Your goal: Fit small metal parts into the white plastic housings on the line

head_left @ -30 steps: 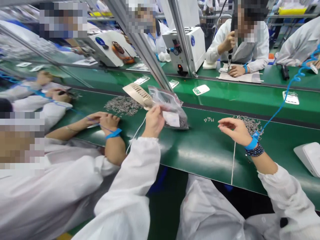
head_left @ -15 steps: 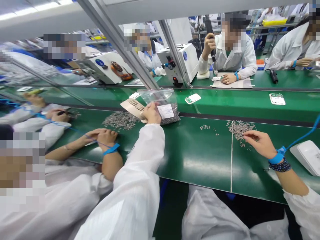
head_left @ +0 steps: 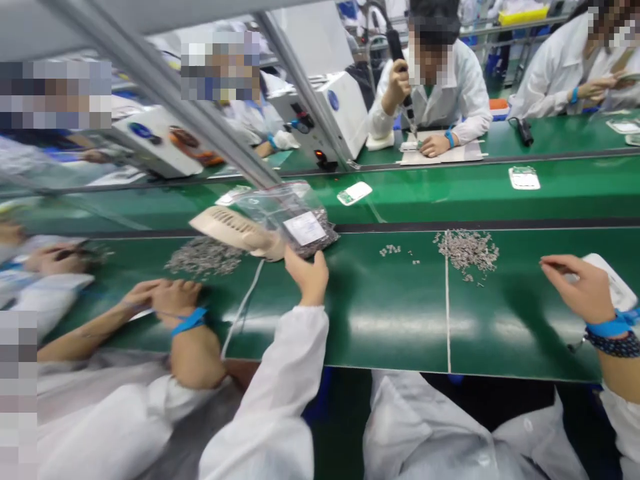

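Observation:
My left hand (head_left: 307, 273) is beside a clear zip bag (head_left: 303, 227) of small dark parts with a white label. Its thumb stands apart from the fingers, whose tips come close to the end of a cream slotted plastic piece (head_left: 233, 230); whether they touch is blurred. My right hand (head_left: 580, 287), wearing a blue wrist strap, hovers at the right over the green bench. Thumb and fingertips are pinched together there; anything between them is too small to name. Left of that hand lies a pile of small metal parts (head_left: 470, 250), with a few loose ones (head_left: 390, 250) farther left.
Another pile of metal parts (head_left: 205, 257) lies before a neighbour's hands (head_left: 175, 300). White device shells (head_left: 355, 193) sit on the green strip behind the bench (head_left: 380, 313). Opposite, a person works with an electric screwdriver (head_left: 397, 53). A white device (head_left: 613, 280) stands behind my right hand.
My left hand has drawn back toward me from the bag, its thumb now spread. My right hand has left the metal parts and moved right. The view has shifted rightward.

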A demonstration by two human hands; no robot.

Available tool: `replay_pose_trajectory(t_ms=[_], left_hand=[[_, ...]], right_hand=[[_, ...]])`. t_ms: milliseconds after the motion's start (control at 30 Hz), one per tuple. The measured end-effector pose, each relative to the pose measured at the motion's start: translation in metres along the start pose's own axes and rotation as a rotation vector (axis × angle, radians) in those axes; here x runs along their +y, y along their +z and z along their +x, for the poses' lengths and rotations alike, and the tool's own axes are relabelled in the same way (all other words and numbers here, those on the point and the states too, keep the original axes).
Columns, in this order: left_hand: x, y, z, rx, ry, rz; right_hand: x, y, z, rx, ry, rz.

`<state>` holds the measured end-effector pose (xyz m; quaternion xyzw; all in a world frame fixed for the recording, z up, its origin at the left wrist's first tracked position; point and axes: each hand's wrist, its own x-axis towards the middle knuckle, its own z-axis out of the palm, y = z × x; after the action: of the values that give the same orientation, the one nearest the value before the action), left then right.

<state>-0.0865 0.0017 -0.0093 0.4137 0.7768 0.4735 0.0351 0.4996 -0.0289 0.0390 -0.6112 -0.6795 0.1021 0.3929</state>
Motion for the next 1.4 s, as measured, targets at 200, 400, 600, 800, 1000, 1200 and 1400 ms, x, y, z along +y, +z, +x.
replay_pose_trajectory(t_ms=[200,400,600,800,1000,1200,1400], left_hand=[[0.023,0.015,-0.108,-0.241,0.251,0.078],[0.099,0.034,-0.166,-0.479,0.499,-0.016],[0.153,0.037,-0.204,-0.844,0.684,-0.244],[0.142,0.035,-0.216,-0.965,0.633,-0.266],[0.114,0.019,-0.197,-0.826,0.408,-0.182],[0.113,0.019,-0.197,-0.782,0.330,-0.207],[0.135,0.015,-0.197,-0.732,0.407,-0.122]], right_hand=[[0.078,-0.049,-0.008,-0.094,0.079,-0.469],[0.065,-0.042,-0.034,-0.241,0.113,-0.530],[-0.028,0.029,-0.074,-0.487,-0.414,-0.089],[-0.081,0.087,-0.063,-0.508,-0.479,0.181],[-0.055,0.080,-0.030,-0.371,-0.044,-0.180],[-0.049,0.089,-0.032,-0.406,0.026,-0.176],[-0.062,0.088,-0.028,-0.617,0.258,0.397]])
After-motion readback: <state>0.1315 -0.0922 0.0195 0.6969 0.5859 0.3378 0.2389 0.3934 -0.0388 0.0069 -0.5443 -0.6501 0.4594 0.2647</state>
